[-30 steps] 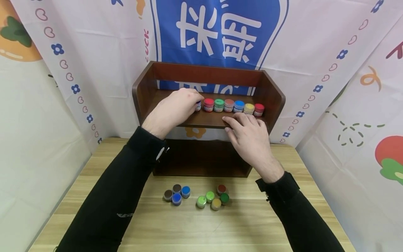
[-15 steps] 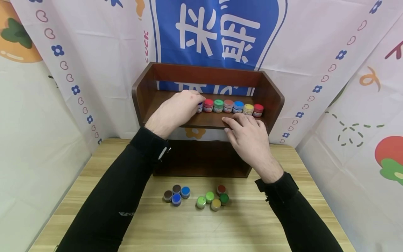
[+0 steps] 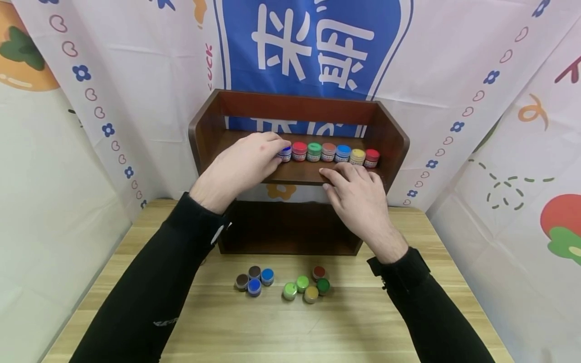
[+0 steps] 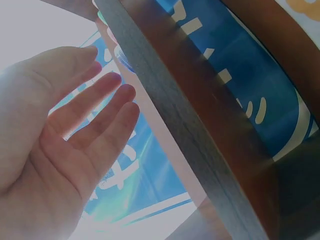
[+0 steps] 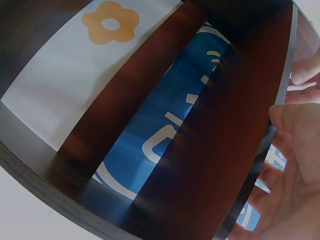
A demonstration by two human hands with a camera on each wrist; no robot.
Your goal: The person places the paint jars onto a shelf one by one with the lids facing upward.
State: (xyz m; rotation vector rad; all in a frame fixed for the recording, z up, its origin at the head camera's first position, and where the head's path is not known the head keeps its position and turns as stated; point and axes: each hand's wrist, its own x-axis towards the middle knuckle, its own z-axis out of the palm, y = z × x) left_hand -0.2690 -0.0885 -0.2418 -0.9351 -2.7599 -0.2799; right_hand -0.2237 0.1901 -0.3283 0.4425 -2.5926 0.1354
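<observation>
Now that the left hand (image 3: 245, 162) has slid leftward, grip seemingly apart, the blue-lidded jar (image 3: 285, 156) near frame centre is basically lined up.

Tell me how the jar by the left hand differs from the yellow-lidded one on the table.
The shelf jar has a blue lid, the table jar a yellow one. The shelf jar is partly hidden by the left hand; the table jar is uncovered. The shelf jar stands in a row; the table jar sits in a loose group. Both are lidded.
</observation>
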